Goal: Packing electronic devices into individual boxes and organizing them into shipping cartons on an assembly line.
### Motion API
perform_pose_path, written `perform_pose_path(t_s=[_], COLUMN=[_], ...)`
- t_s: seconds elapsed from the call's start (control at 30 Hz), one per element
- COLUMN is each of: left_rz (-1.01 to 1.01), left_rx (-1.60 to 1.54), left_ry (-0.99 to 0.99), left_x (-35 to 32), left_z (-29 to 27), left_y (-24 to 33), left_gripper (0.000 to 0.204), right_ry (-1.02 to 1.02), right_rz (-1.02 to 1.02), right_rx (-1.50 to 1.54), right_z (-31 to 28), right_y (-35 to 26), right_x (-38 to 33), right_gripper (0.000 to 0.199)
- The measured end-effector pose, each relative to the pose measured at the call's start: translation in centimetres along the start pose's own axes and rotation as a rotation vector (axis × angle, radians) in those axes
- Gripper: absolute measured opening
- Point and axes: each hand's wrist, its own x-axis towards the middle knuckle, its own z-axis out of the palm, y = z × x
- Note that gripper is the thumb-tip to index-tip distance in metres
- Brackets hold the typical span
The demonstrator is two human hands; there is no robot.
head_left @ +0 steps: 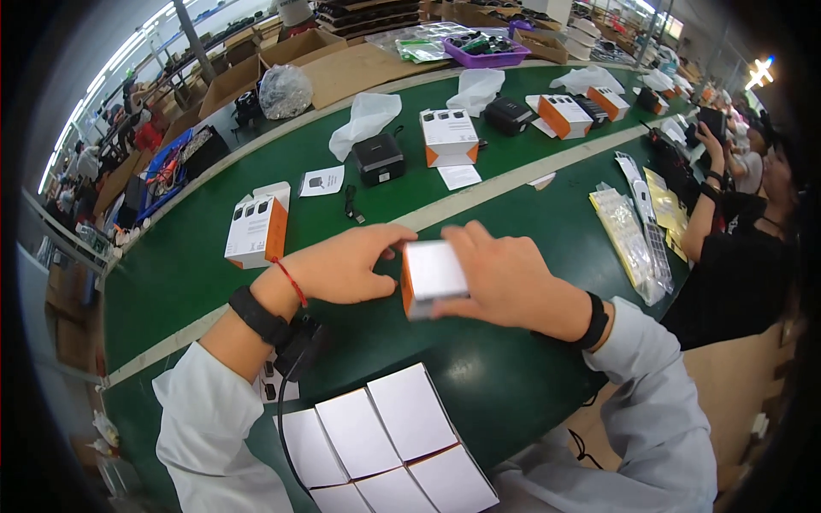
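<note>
Nearest, at 6 o'clock, white boxes point(410, 419) lie on the green tabletop point(547, 385). At centre, a white-and-orange box point(434, 269) sits in the closed grip of the right hand point(500, 274), at 3 o'clock; the left hand point(346, 267), at 9, is uncurled beside it. Probably light, stiff, smooth card; best held by opposite walls. Beyond, at 11 o'clock: a black case point(378, 158).

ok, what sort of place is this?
Probably a factory packing line: orange-and-white cardboard boxes and black box-shaped devices spread along a long green table, with a person in a black top beside it.
</note>
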Motion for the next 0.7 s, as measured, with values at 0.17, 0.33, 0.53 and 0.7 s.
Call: perform_pose_path(t_s=[0.17, 0.33, 0.53, 0.7], left_rz=[-0.008, 0.012, 0.027, 0.233], left_rx=[-0.264, -0.510, -0.939, -0.299], left_ry=[0.173, 0.276, 0.157, 0.032], left_x=[0.9, 1.2, -0.2, -0.7], left_z=[1.2, 3.1, 3.3, 3.3], left_y=[-2.4, -2.8, -1.5, -1.2], left_gripper=[0.088, 0.089, 0.095, 0.140], right_ry=[0.321, 0.187, 0.161, 0.479], right_rz=[0.060, 0.056, -0.103, -0.506], right_rx=[0.246, 0.321, 0.211, -0.156], right_z=[2.2, 0.2, 2.6, 2.2], right_y=[1.0, -0.5, -0.8, -1.1], right_x=[2.8, 0.2, -2.2, 0.2], right_gripper=[0.115, 0.118, 0.088, 0.035])
